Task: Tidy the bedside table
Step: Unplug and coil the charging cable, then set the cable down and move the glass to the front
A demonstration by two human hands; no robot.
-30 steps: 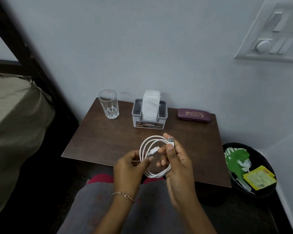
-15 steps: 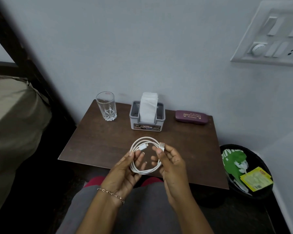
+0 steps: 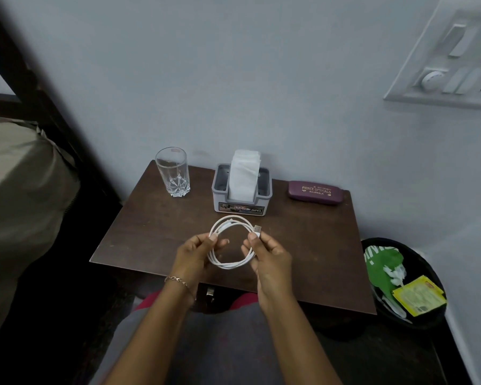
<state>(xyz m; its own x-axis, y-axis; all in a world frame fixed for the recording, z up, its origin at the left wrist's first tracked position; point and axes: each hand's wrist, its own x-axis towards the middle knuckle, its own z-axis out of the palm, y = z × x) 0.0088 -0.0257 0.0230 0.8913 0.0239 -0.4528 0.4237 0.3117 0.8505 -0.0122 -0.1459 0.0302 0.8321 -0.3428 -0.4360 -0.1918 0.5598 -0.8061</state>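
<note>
Fingers of both hands pinch a coiled white cable (image 3: pixel 231 245) just above the front half of the bedside table (image 3: pixel 156 232): the left hand (image 3: pixel 195 257) grips the coil's left side, the right hand (image 3: pixel 270 257) nips its right side beside the USB plug. Right of the table, a black bin (image 3: pixel 428 323) holds green and yellow wrappers. Farther back stand a cut glass tumbler (image 3: pixel 173 171), a grey tissue holder (image 3: pixel 241 195) labelled "OPEL", and a maroon spectacle case (image 3: pixel 315 192) stamped "PRINCE OPTICALS". A switchboard (image 3: pixel 453 56) hangs on the wall.
</note>
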